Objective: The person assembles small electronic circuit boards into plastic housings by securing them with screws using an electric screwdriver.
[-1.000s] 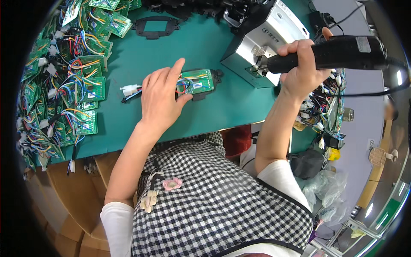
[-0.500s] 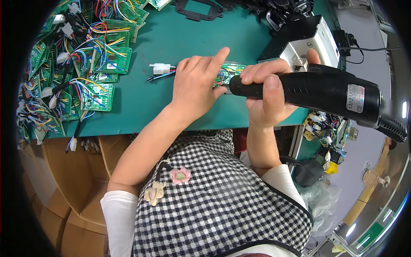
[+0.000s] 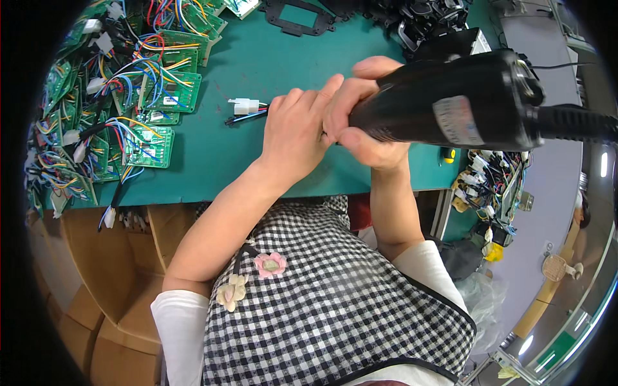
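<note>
My right hand (image 3: 353, 106) is wrapped round a black corded electric screwdriver (image 3: 412, 100), which tilts up toward the right. Its working tip is hidden behind my fingers. Close against that hand, my left hand (image 3: 293, 138) has its fingers curled over a small circuit board, which the hands now cover. A white plug connector (image 3: 244, 107) and several coloured wires stick out to the left of my left hand, on the green work mat (image 3: 225, 154).
Many green circuit boards with wires (image 3: 170, 93) lie heaped at the left. A black frame (image 3: 299, 16) and dark plastic parts (image 3: 418, 26) lie at the back. Behind the screwdriver a box-shaped device (image 3: 479, 42) is partly hidden. More wired parts (image 3: 479, 183) lie at right.
My right hand has moved left and the screwdriver has swung up, its cord end rising nearer the camera. The hands now meet over the board, hiding it. My left hand has barely moved.
</note>
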Available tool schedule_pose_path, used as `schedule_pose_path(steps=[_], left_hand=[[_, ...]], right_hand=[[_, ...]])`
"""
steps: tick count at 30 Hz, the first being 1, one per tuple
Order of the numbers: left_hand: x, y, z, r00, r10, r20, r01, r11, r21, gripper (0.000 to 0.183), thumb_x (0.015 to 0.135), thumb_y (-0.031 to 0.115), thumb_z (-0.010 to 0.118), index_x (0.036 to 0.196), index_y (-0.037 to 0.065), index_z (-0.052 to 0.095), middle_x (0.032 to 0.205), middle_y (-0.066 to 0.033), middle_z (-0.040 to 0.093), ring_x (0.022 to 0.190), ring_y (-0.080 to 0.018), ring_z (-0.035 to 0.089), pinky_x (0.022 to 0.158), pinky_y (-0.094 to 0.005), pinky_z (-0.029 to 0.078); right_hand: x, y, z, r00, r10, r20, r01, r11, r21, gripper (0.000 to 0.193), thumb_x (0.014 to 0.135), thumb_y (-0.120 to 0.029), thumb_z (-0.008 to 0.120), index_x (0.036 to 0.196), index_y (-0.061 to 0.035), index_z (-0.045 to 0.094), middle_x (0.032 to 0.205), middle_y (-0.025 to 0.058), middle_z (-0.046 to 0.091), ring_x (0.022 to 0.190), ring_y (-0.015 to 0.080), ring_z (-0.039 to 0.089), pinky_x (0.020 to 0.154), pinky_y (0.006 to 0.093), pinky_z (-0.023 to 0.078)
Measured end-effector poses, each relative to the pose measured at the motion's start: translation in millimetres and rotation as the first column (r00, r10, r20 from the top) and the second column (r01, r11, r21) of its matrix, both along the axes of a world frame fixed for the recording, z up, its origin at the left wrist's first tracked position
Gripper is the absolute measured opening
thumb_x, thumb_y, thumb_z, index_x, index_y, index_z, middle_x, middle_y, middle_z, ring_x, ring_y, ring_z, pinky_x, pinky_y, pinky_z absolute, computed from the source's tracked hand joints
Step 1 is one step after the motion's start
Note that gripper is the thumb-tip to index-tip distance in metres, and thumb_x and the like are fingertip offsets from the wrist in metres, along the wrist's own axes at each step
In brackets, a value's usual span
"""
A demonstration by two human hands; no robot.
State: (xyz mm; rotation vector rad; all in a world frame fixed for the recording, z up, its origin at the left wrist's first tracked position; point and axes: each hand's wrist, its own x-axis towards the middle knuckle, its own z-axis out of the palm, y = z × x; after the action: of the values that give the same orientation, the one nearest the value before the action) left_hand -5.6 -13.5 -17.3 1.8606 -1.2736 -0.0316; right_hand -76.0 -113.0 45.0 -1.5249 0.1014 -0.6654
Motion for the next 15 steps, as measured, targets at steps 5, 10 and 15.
schedule_pose_path(steps=[5, 10, 15], left_hand=[[9, -3, 11, 0.998, -0.057, 0.018, 0.056, 0.995, 0.083, 0.076, 0.059, 0.016, 0.076, 0.127, 0.01, 0.043, 0.088, -0.0029, 0.056, 0.086, -0.0224, 0.051, 0.073, -0.0357, 0.039], [73, -36, 35, 0.982, -0.158, 0.102, 0.133, 0.966, 0.22, 0.051, 0.062, 0.024, 0.076, 0.109, 0.011, 0.059, 0.106, -0.007, 0.055, 0.099, -0.0269, 0.049, 0.087, -0.0376, 0.039], [131, -67, 19, 0.964, -0.063, 0.259, -0.059, 0.897, 0.438, 0.029, 0.066, 0.025, 0.074, 0.086, 0.01, 0.06, 0.091, -0.0075, 0.053, 0.095, -0.0255, 0.048, 0.081, -0.0383, 0.039]], right_hand=[[-8, 0, 10, 0.984, -0.173, -0.044, 0.176, 0.981, 0.079, 0.047, 0.062, -0.01, 0.068, 0.104, 0.001, 0.052, 0.076, 0.0055, 0.058, 0.065, 0.0169, 0.055, 0.071, 0.0321, 0.045], [-49, -20, 40, 0.841, -0.411, 0.352, 0.402, 0.91, 0.101, 0.06, 0.082, -0.01, 0.051, 0.132, -0.0033, 0.02, 0.065, 0.0096, 0.05, 0.053, 0.0191, 0.051, 0.054, 0.0342, 0.047], [-54, -11, 6, 0.832, -0.535, 0.147, 0.533, 0.844, 0.06, 0.064, 0.073, 0.002, 0.059, 0.127, 0.0061, 0.025, 0.065, 0.0095, 0.055, 0.056, 0.0162, 0.055, 0.057, 0.027, 0.047]])
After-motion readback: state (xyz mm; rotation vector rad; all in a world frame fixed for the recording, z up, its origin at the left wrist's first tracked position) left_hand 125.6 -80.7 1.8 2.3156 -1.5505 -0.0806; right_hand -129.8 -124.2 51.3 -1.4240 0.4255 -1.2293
